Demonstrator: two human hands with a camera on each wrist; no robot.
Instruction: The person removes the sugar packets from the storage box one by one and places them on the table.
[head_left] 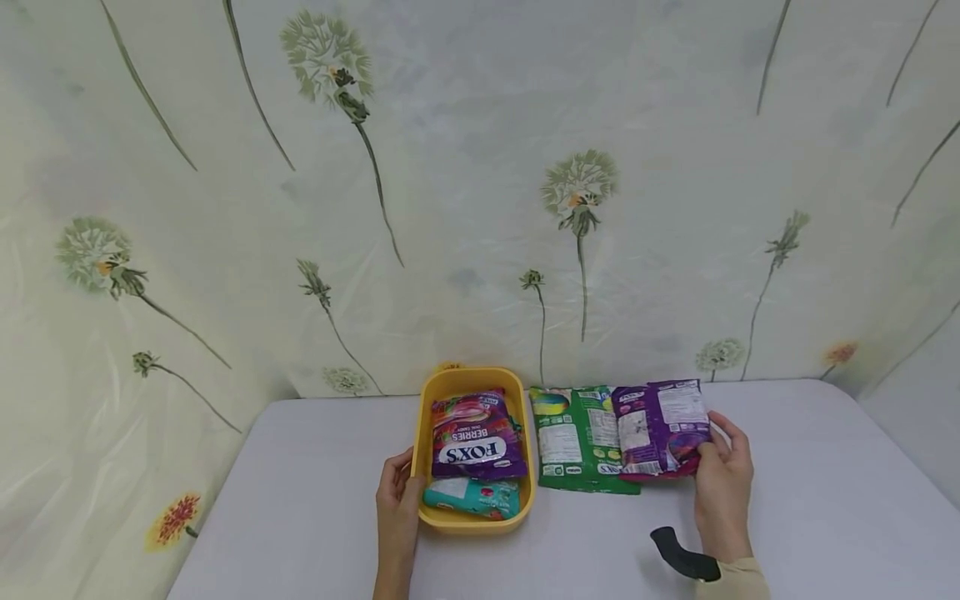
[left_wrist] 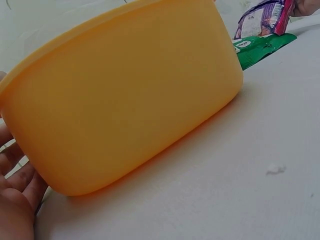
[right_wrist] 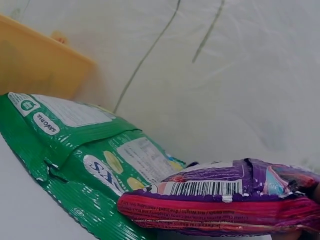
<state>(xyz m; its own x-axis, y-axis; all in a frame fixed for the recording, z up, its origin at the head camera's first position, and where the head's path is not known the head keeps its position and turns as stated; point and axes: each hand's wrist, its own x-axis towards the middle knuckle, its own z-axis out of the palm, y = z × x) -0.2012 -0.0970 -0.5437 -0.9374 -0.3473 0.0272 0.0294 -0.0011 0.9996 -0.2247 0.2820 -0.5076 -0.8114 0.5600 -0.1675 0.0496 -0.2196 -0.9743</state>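
Observation:
A yellow plastic tub [head_left: 527, 500] stands on the table, with a purple Fox's Berries candy bag [head_left: 480, 433] and a teal candy bag [head_left: 472, 497] inside. My left hand [head_left: 397, 500] rests against the tub's left side, its fingers along the wall; the left wrist view shows them at the tub's corner. To the right of the tub lies a green Fox's candy bag [head_left: 573, 442], back face up. With my right hand [head_left: 726, 483] I pinch the right edge of a second purple candy bag [head_left: 660, 429], which overlaps the green one in the head view.
A white-covered table [head_left: 315, 500] spreads beneath everything. Behind it hangs a pale sheet [head_left: 465, 208] printed with dandelions, meeting the table's back edge close behind the tub and bags. A black curved piece [head_left: 682, 557] sits at the right wrist.

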